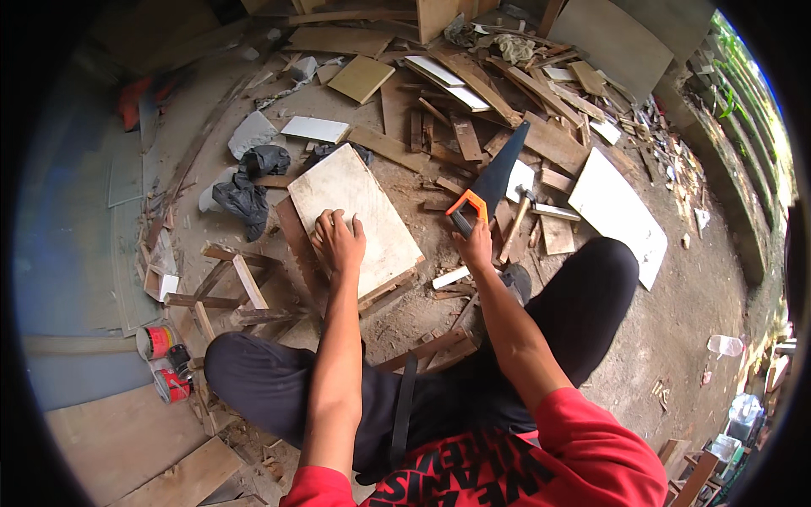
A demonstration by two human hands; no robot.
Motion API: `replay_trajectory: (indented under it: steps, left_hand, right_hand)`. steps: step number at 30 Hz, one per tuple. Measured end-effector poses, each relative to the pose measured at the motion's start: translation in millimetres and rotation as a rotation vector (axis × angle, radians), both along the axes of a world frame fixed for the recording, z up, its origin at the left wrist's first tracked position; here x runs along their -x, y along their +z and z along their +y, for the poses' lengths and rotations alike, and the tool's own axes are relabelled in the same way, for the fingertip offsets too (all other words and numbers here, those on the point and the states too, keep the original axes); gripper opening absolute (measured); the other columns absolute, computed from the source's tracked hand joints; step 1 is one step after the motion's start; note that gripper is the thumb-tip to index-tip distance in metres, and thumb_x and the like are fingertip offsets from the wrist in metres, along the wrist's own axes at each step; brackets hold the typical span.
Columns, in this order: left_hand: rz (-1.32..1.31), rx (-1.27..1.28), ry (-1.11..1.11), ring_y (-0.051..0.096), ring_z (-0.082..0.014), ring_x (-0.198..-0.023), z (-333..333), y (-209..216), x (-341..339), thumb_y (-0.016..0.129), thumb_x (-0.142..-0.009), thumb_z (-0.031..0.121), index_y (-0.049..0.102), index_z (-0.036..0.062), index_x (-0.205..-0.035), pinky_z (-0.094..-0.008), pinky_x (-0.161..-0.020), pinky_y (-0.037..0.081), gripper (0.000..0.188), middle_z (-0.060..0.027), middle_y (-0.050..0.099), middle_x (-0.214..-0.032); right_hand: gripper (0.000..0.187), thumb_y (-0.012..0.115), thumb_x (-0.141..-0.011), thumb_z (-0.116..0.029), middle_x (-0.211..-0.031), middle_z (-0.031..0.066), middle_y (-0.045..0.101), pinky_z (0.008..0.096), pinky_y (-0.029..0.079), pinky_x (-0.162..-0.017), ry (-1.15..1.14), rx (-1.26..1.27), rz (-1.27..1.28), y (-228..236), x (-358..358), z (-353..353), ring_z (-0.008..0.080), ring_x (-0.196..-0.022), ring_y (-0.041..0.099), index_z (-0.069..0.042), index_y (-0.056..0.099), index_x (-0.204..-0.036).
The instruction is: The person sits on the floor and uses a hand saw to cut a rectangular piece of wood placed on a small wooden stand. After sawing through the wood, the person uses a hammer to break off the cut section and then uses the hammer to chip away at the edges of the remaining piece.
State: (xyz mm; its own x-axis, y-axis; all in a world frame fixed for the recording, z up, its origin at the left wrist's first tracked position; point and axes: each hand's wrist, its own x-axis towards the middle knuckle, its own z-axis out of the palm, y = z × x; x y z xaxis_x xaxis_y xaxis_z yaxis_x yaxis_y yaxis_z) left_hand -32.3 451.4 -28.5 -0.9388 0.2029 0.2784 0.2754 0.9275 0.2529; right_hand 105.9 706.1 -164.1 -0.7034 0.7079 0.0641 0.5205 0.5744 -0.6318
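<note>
My left hand (340, 242) rests on a pale rectangular board (363, 198), its fingers bent against the surface. Beneath that board lies a darker brown plank (297, 245), its edge showing on the left. In my right hand (475, 245) is the handle of a handsaw (498, 173) with an orange and black grip. The saw's dark blade points up and away, to the right of the board and apart from it. Close to my right hand, a wooden-handled hammer (517, 226) lies among the scraps.
Offcuts and planks (541, 93) are heaped at the far side. A large white panel (621, 215) lies right of my knee. On the left are a wooden stool frame (245, 283), a black plastic bag (245, 190) and red cans (171, 384). A low wall (718, 160) borders the right.
</note>
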Motion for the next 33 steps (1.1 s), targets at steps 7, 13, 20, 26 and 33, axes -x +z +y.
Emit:
replay_trajectory:
  steps: [7,13,20,26,33]
  left_hand:
    - [0.090,0.056,-0.050,0.034,-0.0333,-0.143,-6,-2,85,0.058,-0.097,0.041,0.050,0.0029,-0.134,-0.0622,-0.115,0.022,0.054,-0.0170,0.043,-0.146]
    - [-0.069,-0.010,-0.048,0.023,-0.0335,-0.151,16,-14,150,0.051,-0.098,0.052,0.030,0.0017,-0.154,-0.0623,-0.119,0.013,0.078,-0.0192,0.031,-0.159]
    - [-0.122,0.025,-0.035,0.035,-0.0328,-0.145,22,-28,157,0.047,-0.097,0.058,0.044,0.0033,-0.144,-0.0631,-0.119,0.011,0.073,-0.0197,0.046,-0.149]
    - [-0.009,-0.006,-0.012,0.034,-0.0311,-0.146,18,-33,125,0.047,-0.097,0.057,0.045,0.0036,-0.144,-0.0609,-0.121,0.009,0.071,-0.0160,0.046,-0.150]
    - [0.039,-0.039,-0.038,0.033,-0.0296,-0.147,19,-30,115,0.048,-0.099,0.052,0.043,0.0047,-0.149,-0.0573,-0.122,0.010,0.069,-0.0152,0.042,-0.155]
  right_hand:
    - [0.070,0.077,-0.079,-0.024,-0.127,0.0141,0.057,0.0496,0.042,-0.097,0.119,-0.121,-0.155,-29,23,1,0.0333,-0.121,0.055,-0.006,0.046,-0.139]
    - [0.054,0.069,-0.080,-0.014,-0.118,0.0118,0.062,0.0489,0.042,-0.095,0.181,-0.267,-0.335,-55,21,12,0.0311,-0.116,0.058,-0.007,0.052,-0.130]
    - [0.041,0.070,-0.075,-0.013,-0.104,0.0201,0.060,0.0524,0.043,-0.086,0.147,-0.072,-0.233,-12,26,12,0.0415,-0.101,0.060,-0.003,0.049,-0.109]
    - [0.031,0.070,-0.094,-0.027,-0.062,0.0060,0.057,0.0331,0.041,-0.054,-0.155,0.405,0.396,115,44,-20,0.0163,-0.054,0.051,0.002,0.061,-0.098]
    - [0.023,0.068,-0.098,-0.017,-0.064,-0.0059,0.049,0.0252,0.034,-0.051,0.175,0.633,0.499,220,-18,-81,0.0035,-0.060,0.042,0.000,0.060,-0.084]
